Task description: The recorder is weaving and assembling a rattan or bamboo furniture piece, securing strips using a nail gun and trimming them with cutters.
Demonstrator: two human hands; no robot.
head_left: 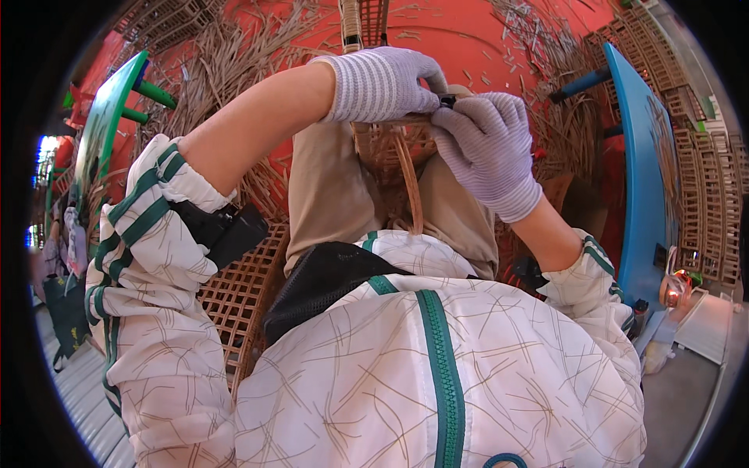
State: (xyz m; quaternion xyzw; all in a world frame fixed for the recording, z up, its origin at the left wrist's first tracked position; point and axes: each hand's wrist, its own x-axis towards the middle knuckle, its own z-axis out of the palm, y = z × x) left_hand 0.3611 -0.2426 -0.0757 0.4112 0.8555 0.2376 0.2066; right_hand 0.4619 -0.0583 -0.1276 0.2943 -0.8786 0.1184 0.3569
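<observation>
Both my hands wear grey knit gloves and meet over a woven rattan piece (390,144) resting on my lap. My left hand (386,82) grips the top rim of the woven piece from the left. My right hand (488,144) pinches a small black object (447,100) against that rim, beside my left fingers. A loose cane strip (411,187) curves down from the rim toward my body. What the black object is cannot be made out.
A green stool (105,125) lies tipped at left and a blue one (644,156) at right. Cane strips and offcuts (226,70) litter the red floor (452,35). A woven lattice panel (242,296) sits by my left side, more lattice panels (702,195) at far right.
</observation>
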